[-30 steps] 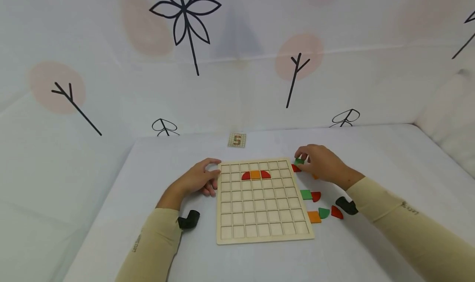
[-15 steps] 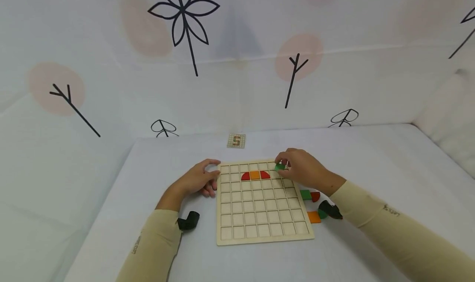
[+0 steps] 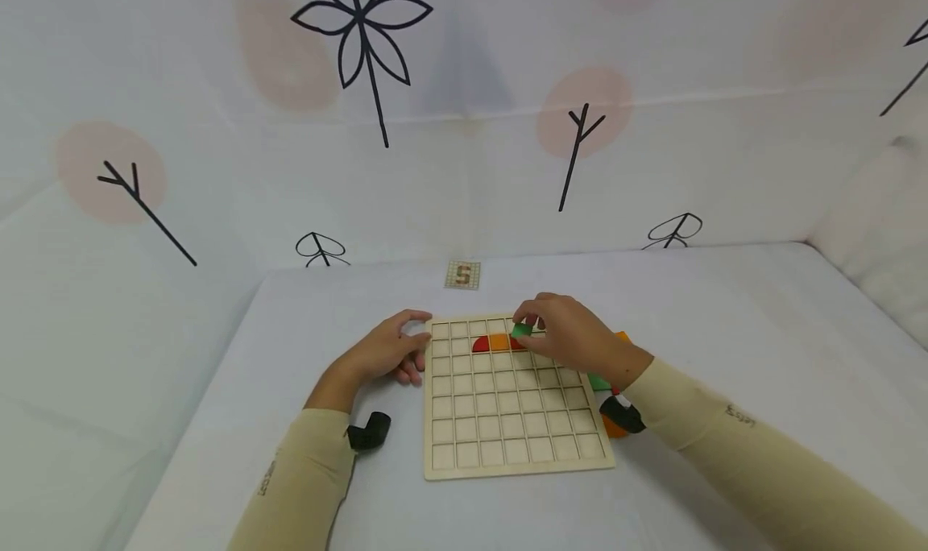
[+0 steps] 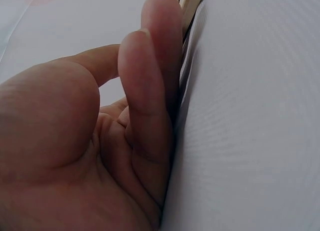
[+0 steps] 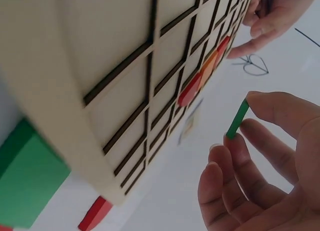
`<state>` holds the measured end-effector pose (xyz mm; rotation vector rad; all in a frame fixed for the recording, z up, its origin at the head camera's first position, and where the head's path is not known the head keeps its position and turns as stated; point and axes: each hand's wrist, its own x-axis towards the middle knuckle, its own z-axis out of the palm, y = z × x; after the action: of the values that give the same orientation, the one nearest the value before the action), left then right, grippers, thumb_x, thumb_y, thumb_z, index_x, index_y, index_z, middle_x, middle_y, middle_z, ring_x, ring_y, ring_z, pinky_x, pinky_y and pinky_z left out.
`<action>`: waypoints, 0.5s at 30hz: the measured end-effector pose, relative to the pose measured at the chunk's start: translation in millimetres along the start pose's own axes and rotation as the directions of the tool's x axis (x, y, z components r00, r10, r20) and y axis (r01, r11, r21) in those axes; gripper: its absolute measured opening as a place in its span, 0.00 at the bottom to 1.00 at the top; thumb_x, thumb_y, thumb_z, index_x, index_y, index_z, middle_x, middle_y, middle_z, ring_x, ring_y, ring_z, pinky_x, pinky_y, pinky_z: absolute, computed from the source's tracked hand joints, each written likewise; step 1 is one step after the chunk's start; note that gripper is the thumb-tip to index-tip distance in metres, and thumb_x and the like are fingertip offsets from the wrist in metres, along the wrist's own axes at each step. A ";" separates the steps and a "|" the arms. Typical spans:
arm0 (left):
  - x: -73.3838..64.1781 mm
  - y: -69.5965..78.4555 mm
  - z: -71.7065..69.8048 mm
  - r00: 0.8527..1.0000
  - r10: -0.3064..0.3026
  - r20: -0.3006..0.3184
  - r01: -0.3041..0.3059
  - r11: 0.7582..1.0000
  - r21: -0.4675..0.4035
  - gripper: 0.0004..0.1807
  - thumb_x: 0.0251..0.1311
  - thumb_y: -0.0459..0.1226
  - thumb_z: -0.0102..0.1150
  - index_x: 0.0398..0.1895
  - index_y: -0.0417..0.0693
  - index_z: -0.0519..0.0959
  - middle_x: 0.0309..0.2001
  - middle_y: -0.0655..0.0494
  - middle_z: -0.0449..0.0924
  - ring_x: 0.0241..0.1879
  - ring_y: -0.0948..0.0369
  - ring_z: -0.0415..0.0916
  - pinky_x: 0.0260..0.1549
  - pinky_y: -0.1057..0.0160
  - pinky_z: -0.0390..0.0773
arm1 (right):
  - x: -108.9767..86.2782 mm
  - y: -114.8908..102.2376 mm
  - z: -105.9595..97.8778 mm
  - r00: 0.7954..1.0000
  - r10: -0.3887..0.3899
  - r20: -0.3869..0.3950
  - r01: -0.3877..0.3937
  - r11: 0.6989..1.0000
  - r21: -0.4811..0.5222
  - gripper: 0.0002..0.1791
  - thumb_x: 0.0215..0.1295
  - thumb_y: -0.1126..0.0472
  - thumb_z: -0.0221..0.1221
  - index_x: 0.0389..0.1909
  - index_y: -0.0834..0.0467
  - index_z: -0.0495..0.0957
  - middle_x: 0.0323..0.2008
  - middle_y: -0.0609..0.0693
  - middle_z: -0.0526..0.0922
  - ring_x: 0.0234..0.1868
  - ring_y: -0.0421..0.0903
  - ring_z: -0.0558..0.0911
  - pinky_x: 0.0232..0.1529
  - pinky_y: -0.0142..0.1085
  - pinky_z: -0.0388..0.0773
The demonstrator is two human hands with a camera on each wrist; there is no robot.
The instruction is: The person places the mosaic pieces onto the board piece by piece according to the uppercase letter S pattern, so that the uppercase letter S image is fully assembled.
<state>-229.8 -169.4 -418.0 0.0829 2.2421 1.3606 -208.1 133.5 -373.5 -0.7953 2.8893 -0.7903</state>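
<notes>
My right hand [image 3: 573,335] pinches a small green tile [image 3: 521,330] between thumb and fingers, over the upper part of a wooden grid board [image 3: 519,474]. In the right wrist view, the green tile [image 5: 237,119] is seen edge-on at the fingertips, apart from the board. A red rounded tile [image 3: 481,345], an orange square tile [image 3: 499,342] and a second red tile [image 3: 516,345], partly covered, sit side by side in one row of the grid. My left hand [image 3: 387,347] rests on the cloth, thumb and index fingertip at the board's upper left edge.
Beside the board's right edge lie a green square tile [image 3: 598,383] and orange tiles, partly hidden by my right arm. A red tile [image 5: 95,213] shows near the board corner in the right wrist view. A small patterned card [image 3: 462,275] lies behind the board.
My right hand has carried the green tile leftward from the loose tiles at the right to over the board, near the red tile. My left hand has stayed put.
</notes>
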 end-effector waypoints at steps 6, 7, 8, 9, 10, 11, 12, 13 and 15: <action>1.8 0.5 -0.2 1.000 0.008 0.003 -0.008 1.000 0.007 0.26 0.75 0.45 0.51 0.73 0.60 0.61 0.28 0.50 0.82 0.22 0.58 0.82 0.23 0.64 0.81 | 6.6 -12.9 2.1 1.000 -0.006 0.001 0.006 0.999 0.049 0.11 0.63 0.60 0.68 0.45 0.57 0.84 0.37 0.46 0.82 0.40 0.45 0.80 0.39 0.35 0.78; 2.1 0.4 -0.5 1.000 0.007 0.002 -0.007 1.000 0.008 0.26 0.75 0.45 0.51 0.73 0.60 0.61 0.28 0.50 0.82 0.22 0.58 0.82 0.23 0.64 0.81 | 7.9 -14.9 3.2 1.000 -0.012 -0.003 0.012 0.998 0.058 0.11 0.62 0.60 0.68 0.45 0.57 0.84 0.37 0.47 0.82 0.40 0.45 0.80 0.39 0.35 0.78; 2.2 0.0 -0.8 1.000 0.008 0.001 -0.008 1.000 0.010 0.26 0.75 0.45 0.51 0.73 0.60 0.61 0.28 0.50 0.81 0.21 0.58 0.82 0.23 0.64 0.81 | 9.3 -17.1 4.5 1.000 -0.018 -0.006 0.019 0.998 0.059 0.11 0.62 0.60 0.69 0.45 0.57 0.84 0.37 0.46 0.82 0.40 0.44 0.80 0.39 0.34 0.78; 2.2 -0.2 -1.0 1.000 0.007 0.000 -0.007 1.000 0.008 0.26 0.75 0.45 0.51 0.73 0.60 0.61 0.28 0.50 0.81 0.21 0.58 0.82 0.23 0.64 0.81 | 10.4 -19.1 5.9 1.000 -0.024 -0.006 0.025 0.998 0.065 0.12 0.62 0.61 0.69 0.45 0.57 0.84 0.37 0.46 0.82 0.39 0.44 0.80 0.38 0.34 0.78; 2.1 -0.3 -1.1 1.000 0.006 0.000 -0.006 1.000 0.006 0.26 0.75 0.44 0.51 0.73 0.60 0.61 0.28 0.49 0.81 0.21 0.58 0.82 0.23 0.64 0.81 | 11.2 -21.0 7.5 1.000 -0.031 -0.004 0.031 0.997 0.074 0.12 0.62 0.61 0.69 0.45 0.57 0.83 0.37 0.46 0.82 0.38 0.44 0.80 0.37 0.33 0.78; 1.8 -0.5 -1.3 1.000 0.006 0.000 -0.006 1.000 0.004 0.26 0.75 0.44 0.51 0.73 0.60 0.61 0.28 0.49 0.81 0.21 0.58 0.82 0.22 0.64 0.81 | 12.0 -22.9 9.1 0.999 -0.037 -0.003 0.037 0.996 0.078 0.12 0.62 0.61 0.69 0.45 0.57 0.84 0.37 0.46 0.82 0.38 0.43 0.80 0.36 0.32 0.78; 1.5 -0.6 -1.4 1.000 0.007 0.002 -0.007 1.000 0.003 0.26 0.75 0.44 0.51 0.73 0.59 0.61 0.28 0.49 0.81 0.21 0.58 0.82 0.22 0.64 0.80 | 12.6 -25.2 10.4 0.999 -0.043 -0.004 0.043 0.995 0.084 0.12 0.62 0.61 0.69 0.45 0.57 0.84 0.36 0.46 0.82 0.37 0.42 0.80 0.35 0.31 0.78; 1.2 -0.8 -1.5 1.000 0.005 0.003 -0.005 1.000 0.002 0.27 0.75 0.44 0.51 0.73 0.59 0.61 0.28 0.49 0.81 0.21 0.58 0.82 0.22 0.64 0.80 | 13.0 -27.4 11.7 0.999 -0.050 -0.004 0.050 0.995 0.092 0.12 0.62 0.61 0.69 0.45 0.57 0.84 0.36 0.46 0.82 0.36 0.42 0.79 0.34 0.31 0.77; 0.2 -0.4 -1.6 1.000 0.006 0.006 -0.006 1.000 0.001 0.27 0.75 0.44 0.51 0.73 0.59 0.60 0.27 0.50 0.81 0.21 0.58 0.82 0.22 0.64 0.80 | 13.7 -31.3 13.4 0.998 -0.064 -0.013 0.065 0.992 0.109 0.11 0.62 0.61 0.69 0.44 0.57 0.84 0.36 0.46 0.83 0.36 0.42 0.79 0.33 0.30 0.77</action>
<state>-230.6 -170.8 -417.8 0.0935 2.2395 1.3608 -203.1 97.5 -368.8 -0.8795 2.8123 -0.9521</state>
